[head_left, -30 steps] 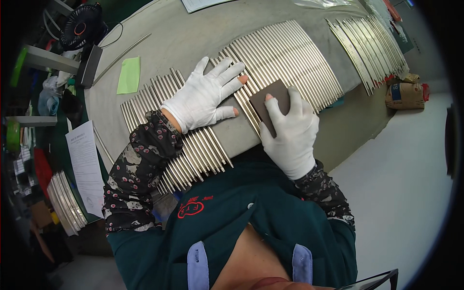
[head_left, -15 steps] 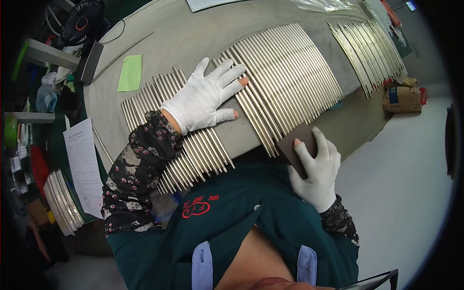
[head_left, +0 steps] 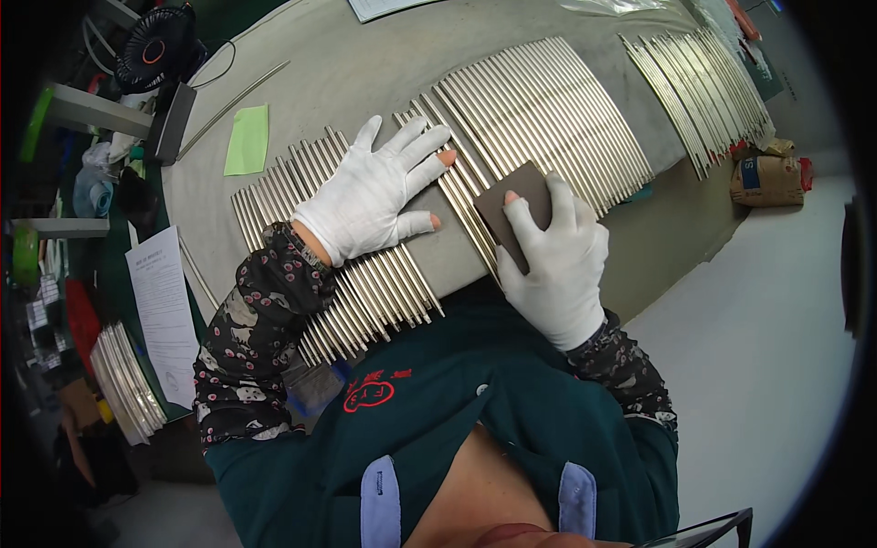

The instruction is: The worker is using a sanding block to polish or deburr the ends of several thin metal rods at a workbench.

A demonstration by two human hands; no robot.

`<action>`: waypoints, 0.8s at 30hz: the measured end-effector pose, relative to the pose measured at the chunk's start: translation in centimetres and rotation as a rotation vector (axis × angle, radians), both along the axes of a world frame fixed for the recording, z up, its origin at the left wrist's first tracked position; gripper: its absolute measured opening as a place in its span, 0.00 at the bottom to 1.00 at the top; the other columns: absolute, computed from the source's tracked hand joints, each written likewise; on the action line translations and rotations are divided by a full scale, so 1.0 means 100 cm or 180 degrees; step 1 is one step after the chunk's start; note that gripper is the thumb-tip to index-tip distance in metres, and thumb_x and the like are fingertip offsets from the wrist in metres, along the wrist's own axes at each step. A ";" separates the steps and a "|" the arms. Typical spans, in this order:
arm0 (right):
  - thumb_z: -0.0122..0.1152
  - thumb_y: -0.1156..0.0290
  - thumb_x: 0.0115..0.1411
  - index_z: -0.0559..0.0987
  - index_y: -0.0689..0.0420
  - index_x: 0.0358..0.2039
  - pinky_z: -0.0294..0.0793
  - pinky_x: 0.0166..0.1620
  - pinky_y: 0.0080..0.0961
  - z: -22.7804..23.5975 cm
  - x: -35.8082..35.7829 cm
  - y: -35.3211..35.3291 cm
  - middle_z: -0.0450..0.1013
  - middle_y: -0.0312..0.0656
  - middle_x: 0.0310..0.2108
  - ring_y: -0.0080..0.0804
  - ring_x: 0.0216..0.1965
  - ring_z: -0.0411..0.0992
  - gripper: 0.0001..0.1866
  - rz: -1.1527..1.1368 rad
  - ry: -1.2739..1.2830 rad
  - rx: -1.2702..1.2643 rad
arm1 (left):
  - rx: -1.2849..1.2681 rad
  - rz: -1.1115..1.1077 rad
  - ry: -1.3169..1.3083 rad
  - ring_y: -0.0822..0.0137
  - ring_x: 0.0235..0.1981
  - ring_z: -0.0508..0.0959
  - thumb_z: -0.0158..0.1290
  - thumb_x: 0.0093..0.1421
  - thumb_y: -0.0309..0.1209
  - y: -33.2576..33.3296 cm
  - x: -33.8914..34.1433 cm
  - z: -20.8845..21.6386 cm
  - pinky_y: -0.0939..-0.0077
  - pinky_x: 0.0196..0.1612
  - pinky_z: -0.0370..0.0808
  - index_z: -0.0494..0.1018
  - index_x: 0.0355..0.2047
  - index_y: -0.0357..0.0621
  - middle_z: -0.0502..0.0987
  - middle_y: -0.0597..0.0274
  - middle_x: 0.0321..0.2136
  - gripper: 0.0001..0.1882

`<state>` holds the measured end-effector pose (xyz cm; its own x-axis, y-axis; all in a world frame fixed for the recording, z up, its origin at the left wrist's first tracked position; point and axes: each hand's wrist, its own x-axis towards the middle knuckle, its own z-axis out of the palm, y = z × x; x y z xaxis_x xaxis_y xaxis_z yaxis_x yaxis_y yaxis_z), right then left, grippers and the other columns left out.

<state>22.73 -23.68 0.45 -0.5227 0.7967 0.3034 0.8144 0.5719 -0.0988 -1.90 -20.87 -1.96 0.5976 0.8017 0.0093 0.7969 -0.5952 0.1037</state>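
My left hand (head_left: 365,196), in a white glove with bare thumb and forefinger tips, is spread flat. Its palm lies over the left group of metal rods (head_left: 388,288), while its fingers reach onto a few separate rods (head_left: 468,212) beside it. My right hand (head_left: 562,269), gloved likewise, grips a dark brown sanding sponge (head_left: 533,185). The sponge rests on those separate rods and the near edge of a large row of rods (head_left: 557,110), hiding parts of both. All these rods are thin, silvery and laid side by side.
A further group of rods (head_left: 699,96) lies at the far right of the grey table (head_left: 315,59). Green paper (head_left: 247,142) and a lone rod (head_left: 236,105) are at the left, near a black fan (head_left: 157,47). A printed sheet (head_left: 164,310) hangs nearer me.
My right hand has moved the sponge away from me and leftward, from the rods' near ends toward their middle. My left hand has shifted slightly left, still spread.
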 end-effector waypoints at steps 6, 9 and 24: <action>0.69 0.66 0.40 0.75 0.50 0.49 0.68 0.39 0.39 0.009 0.038 -0.030 0.63 0.57 0.54 0.48 0.47 0.67 0.31 0.0079 -0.0219 -0.0128 | 0.0010 0.0046 -0.0083 0.46 0.66 0.55 0.40 0.60 0.63 -0.001 -0.001 0.000 0.39 0.66 0.48 0.58 0.64 0.45 0.55 0.50 0.66 0.42; 0.68 0.66 0.42 0.75 0.49 0.49 0.69 0.38 0.37 0.003 0.006 -0.002 0.64 0.57 0.53 0.46 0.45 0.68 0.29 0.0070 0.0006 0.0055 | 0.0001 0.0008 -0.0042 0.46 0.66 0.56 0.40 0.60 0.63 -0.003 0.000 0.004 0.40 0.66 0.49 0.58 0.64 0.44 0.56 0.50 0.66 0.42; 0.71 0.67 0.36 0.75 0.47 0.49 0.62 0.49 0.39 0.010 0.054 -0.041 0.62 0.55 0.58 0.47 0.52 0.65 0.34 0.0064 0.0254 -0.0339 | -0.0313 -0.0077 0.0047 0.50 0.69 0.51 0.51 0.57 0.56 -0.012 0.006 0.010 0.41 0.68 0.39 0.54 0.66 0.49 0.53 0.52 0.67 0.43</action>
<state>28.10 -27.82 1.42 -0.5163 0.8163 0.2590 0.7900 0.5707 -0.2239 -1.26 -22.08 -1.00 0.6162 0.7837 -0.0776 0.7843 -0.6017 0.1509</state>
